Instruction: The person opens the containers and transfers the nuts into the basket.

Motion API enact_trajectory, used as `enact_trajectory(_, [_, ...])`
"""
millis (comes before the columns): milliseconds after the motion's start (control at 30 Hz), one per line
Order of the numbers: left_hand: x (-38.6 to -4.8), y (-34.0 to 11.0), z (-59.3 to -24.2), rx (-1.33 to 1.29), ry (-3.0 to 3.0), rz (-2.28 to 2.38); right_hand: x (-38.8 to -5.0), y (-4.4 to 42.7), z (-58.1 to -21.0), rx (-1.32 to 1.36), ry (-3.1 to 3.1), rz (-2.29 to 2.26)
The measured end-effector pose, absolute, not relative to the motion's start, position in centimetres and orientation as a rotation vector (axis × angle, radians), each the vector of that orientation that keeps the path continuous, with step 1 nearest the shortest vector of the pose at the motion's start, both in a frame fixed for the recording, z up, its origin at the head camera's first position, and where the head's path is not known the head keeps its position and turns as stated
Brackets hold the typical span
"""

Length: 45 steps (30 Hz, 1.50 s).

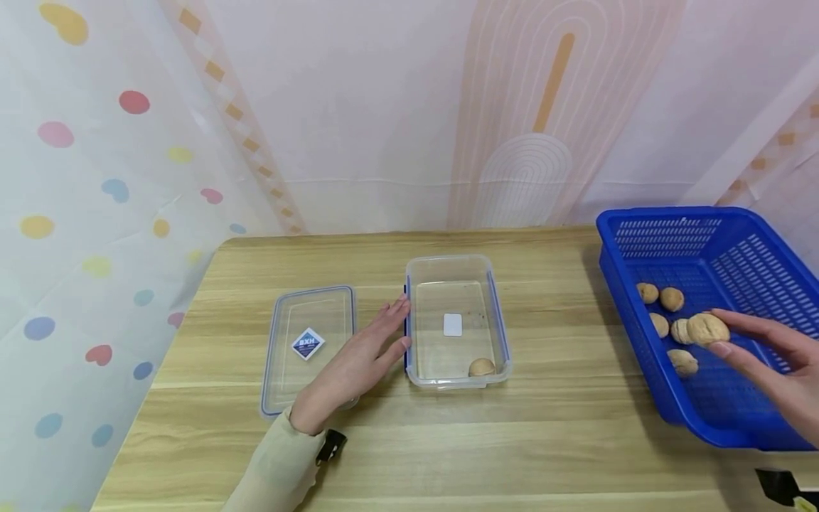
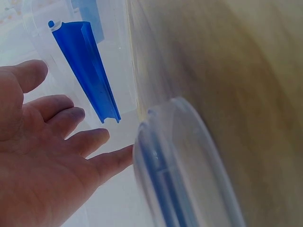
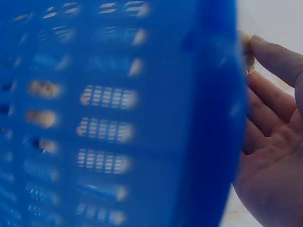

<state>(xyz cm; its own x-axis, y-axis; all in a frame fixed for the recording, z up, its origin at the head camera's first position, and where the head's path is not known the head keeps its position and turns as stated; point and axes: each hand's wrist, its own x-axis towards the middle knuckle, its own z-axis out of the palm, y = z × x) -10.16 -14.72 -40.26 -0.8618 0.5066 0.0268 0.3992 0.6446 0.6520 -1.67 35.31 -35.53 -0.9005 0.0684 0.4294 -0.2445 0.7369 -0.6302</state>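
Note:
Between thumb and fingers my right hand (image 1: pixel 783 366) pinches a walnut (image 1: pixel 707 329) over the blue plastic basket (image 1: pixel 678 398). Several other walnuts (image 1: pixel 672 299) lie in the basket's left part. In the right wrist view the basket's slotted wall hides much of the pinched walnut. My left hand (image 1: pixel 355 363), its fingers extended, is at the left side of a clear plastic container (image 1: pixel 457 267), by its blue side clip (image 2: pixel 85 66). One walnut (image 1: pixel 482 367) sits in the container's near right corner.
The clear lid (image 1: pixel 281 334) with a blue seal lies left of the container, partly beneath the left forearm. Wood-grain table (image 1: pixel 563 427) runs between container and basket. A patterned cloth (image 1: pixel 358 121) hangs behind the table.

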Motion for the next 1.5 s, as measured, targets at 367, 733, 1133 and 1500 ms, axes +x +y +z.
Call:
enact_trajectory(367, [-10.2, -14.8, -40.2, 0.757, 2.713, 1.012, -2.2, 37.8, -37.0, 0.123, -2.494, 1.030])
enact_trajectory(733, [-10.2, -14.8, -40.2, 0.756, 2.718, 1.011, -2.9, 40.4, -37.6, 0.167, -2.539, 1.113])
enact_trajectory(1133, [-10.1, -14.7, -40.2, 0.742, 2.714, 1.014, -5.5, 49.4, -45.8, 0.155, -2.787, 0.864])
enact_trajectory(1500, [-10.2, -14.7, -40.4, 0.748, 2.707, 1.021, -5.8, 46.6, -42.3, 0.098, -3.035, 0.750])
